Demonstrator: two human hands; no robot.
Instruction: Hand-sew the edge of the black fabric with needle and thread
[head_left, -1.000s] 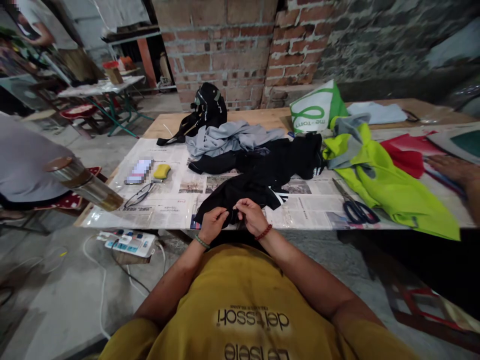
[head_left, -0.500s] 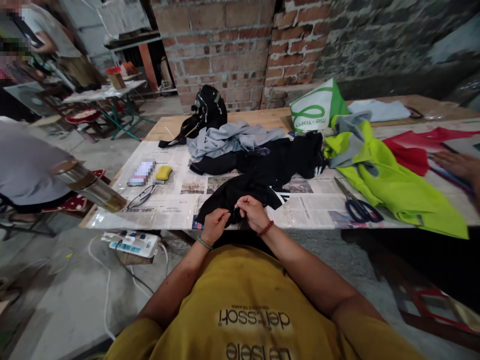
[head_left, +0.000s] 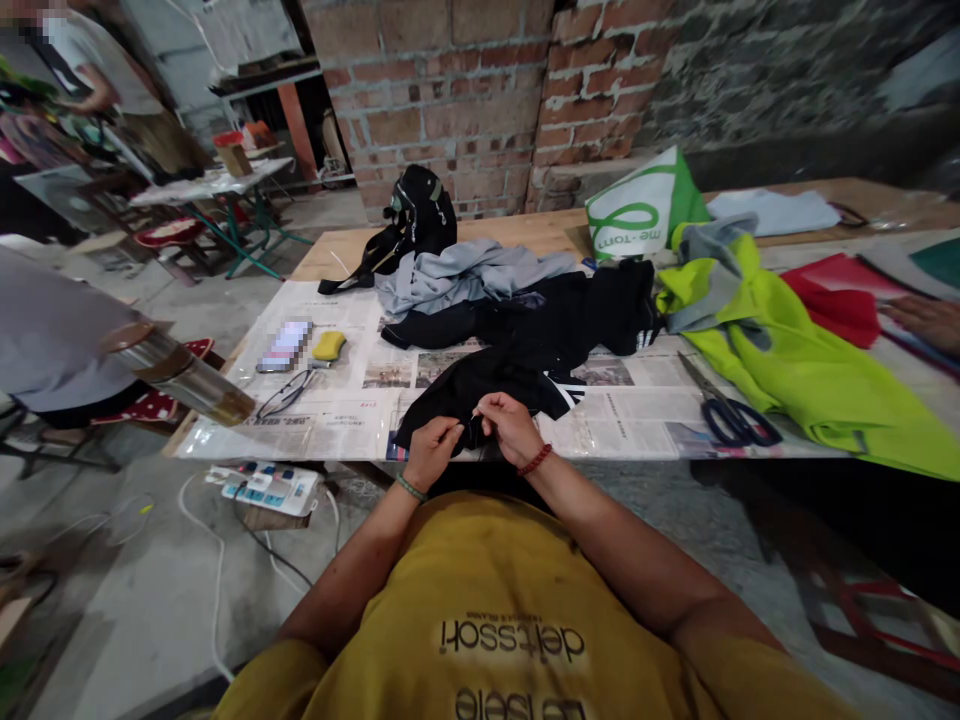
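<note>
A black garment (head_left: 480,375) with white stripes near one end lies crumpled at the table's front edge. My left hand (head_left: 433,450) is closed in a pinch at its near edge, seemingly on the cloth. Just to the right, my right hand (head_left: 511,430) pinches thumb and forefinger together over the same fabric. A thin pale thing, too small to name, shows at its fingertips. The two hands are a short gap apart. Behind this garment lie more black clothing (head_left: 611,305) and a grey cloth (head_left: 476,272).
Newspaper (head_left: 330,425) covers the table. Left are a phone (head_left: 285,344), yellow sponge (head_left: 328,346), glasses (head_left: 285,393) and a tilted-looking bottle (head_left: 184,375). Right are scissors (head_left: 731,410), a neon-yellow garment (head_left: 810,360) and another person's hand (head_left: 926,322). A power strip (head_left: 266,488) sits below the edge.
My hands stay almost in place, both still pinched over the black garment. The view has shifted slightly, and the other person's hand at right sits nearer the frame's edge.
</note>
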